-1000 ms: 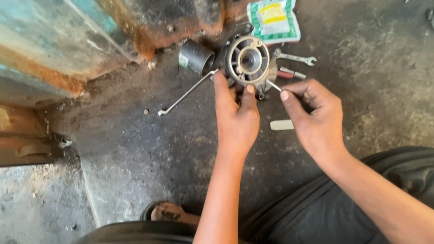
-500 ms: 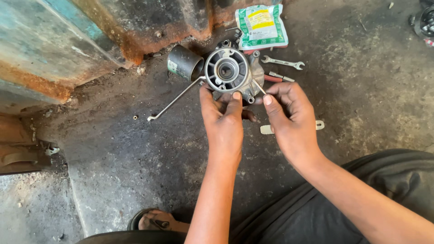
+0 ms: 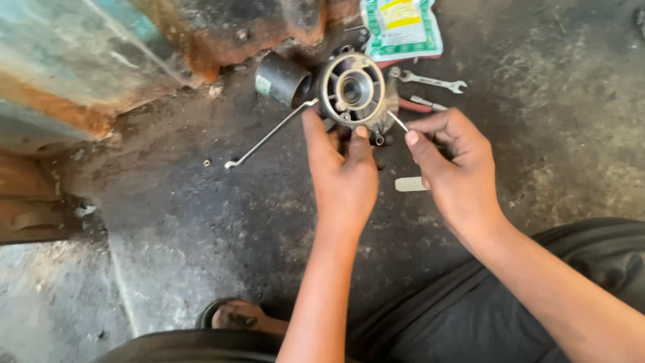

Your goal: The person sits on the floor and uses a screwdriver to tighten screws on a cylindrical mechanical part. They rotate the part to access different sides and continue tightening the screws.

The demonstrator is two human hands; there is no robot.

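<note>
Our left hand (image 3: 342, 171) fingers curl closed on the lower rim of the round metal housing (image 3: 353, 91), thumb tip on its face. Our right hand (image 3: 453, 168) pinches a thin metal rod (image 3: 398, 121) shut between thumb and forefinger, tip at the housing's right edge. Left of the housing: black cylinder (image 3: 281, 79), long bent wrench (image 3: 269, 136). Beyond our right fingers: small spanner (image 3: 430, 82), green-white packet (image 3: 401, 28).

Grimy dark concrete floor (image 3: 551, 134) under me, oil-stained and gritty, paler worn patch of concrete (image 3: 60, 302) at my lower left, rusty teal-painted metal wall (image 3: 87, 60) ahead, daylight falling softly from the right
</note>
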